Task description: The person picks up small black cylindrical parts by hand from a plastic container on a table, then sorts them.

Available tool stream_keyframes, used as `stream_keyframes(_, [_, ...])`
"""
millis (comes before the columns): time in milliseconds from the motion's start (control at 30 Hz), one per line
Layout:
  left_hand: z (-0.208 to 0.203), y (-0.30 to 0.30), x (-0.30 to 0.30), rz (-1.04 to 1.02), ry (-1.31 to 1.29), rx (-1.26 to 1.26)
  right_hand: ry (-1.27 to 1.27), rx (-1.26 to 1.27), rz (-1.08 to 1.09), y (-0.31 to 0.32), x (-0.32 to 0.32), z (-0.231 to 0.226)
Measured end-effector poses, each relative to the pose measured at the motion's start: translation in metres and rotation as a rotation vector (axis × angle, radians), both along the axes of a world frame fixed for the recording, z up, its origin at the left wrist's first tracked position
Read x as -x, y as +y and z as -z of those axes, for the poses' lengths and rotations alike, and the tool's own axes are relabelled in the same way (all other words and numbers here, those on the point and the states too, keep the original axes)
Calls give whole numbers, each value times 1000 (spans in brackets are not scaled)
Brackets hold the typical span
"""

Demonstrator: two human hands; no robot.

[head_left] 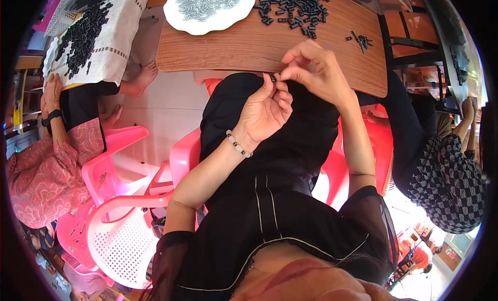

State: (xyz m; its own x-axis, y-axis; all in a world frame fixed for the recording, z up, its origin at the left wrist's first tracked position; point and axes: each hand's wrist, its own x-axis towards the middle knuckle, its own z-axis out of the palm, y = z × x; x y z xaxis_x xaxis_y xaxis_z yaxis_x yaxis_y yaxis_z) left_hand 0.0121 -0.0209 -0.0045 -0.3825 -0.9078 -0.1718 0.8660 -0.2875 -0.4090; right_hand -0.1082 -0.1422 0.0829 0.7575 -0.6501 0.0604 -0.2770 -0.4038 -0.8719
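**Over my lap [270, 130], a small black piece [273, 78] pinched in my left hand [267, 106]**

I have the piece between my left thumb and forefinger, just off the near edge of the brown table [223, 54]; my other left fingers curl loosely, palm up. My right hand [321, 75] comes in close beside it, thumb and forefinger bent toward the piece. Whether those right fingertips grip anything, I cannot tell. A pale beaded bracelet [238, 145] circles my left wrist.

Beyond my hands, a white plate [210, 28] with a wavy rim bears a heap of tiny grey pieces [207, 4]. To its right lies a pile of short black pieces [295, 8], and farther right, a smaller dark cluster [361, 41].
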Motion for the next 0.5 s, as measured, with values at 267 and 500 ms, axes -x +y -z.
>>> stream_keyframes(267, [-1,2,2,20,-106,-31,173,689,143,-81,-19,4])
stream_keyframes(500, [1,1,1,18,-199,-63,349,892,141,-117,-46,24])
